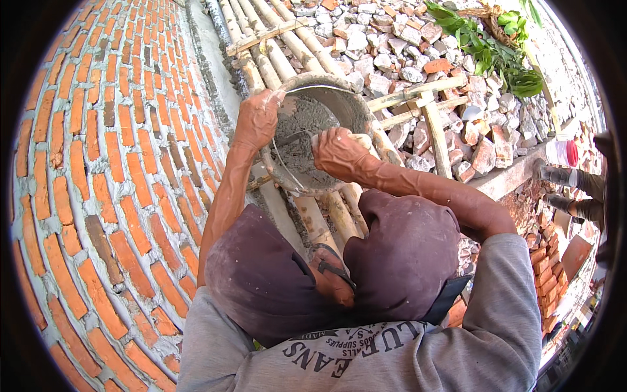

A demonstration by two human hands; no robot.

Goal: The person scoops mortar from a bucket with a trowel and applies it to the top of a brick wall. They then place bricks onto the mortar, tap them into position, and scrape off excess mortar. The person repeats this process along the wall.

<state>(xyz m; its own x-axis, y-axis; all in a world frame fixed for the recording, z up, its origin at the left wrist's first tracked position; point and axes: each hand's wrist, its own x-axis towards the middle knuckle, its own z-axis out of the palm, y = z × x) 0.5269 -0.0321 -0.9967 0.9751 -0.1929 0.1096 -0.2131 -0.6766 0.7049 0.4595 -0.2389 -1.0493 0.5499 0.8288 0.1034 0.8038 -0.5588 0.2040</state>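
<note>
A round, mortar-caked bucket [360, 108] sits tilted on the bamboo poles in front of me. Wet grey mortar [304, 116] fills its lower part, and a thin wire handle hangs across the near side. My left hand [257, 119] is closed over the bucket's left rim. Inside the bucket's mouth, my right hand [341, 154] is wrapped round the handle of a trowel [293, 136]. Its pale handle end shows beyond my fist; the blade is mostly sunk in the mortar.
A brick wall [117, 189] with grey joints rises on my left. Bamboo poles [313, 219] form the platform under my sandalled foot [332, 273]. Broken rubble [392, 49], cut leaves [486, 49] and stacked bricks [545, 274] lie right. Another person's legs [581, 189] stand far right.
</note>
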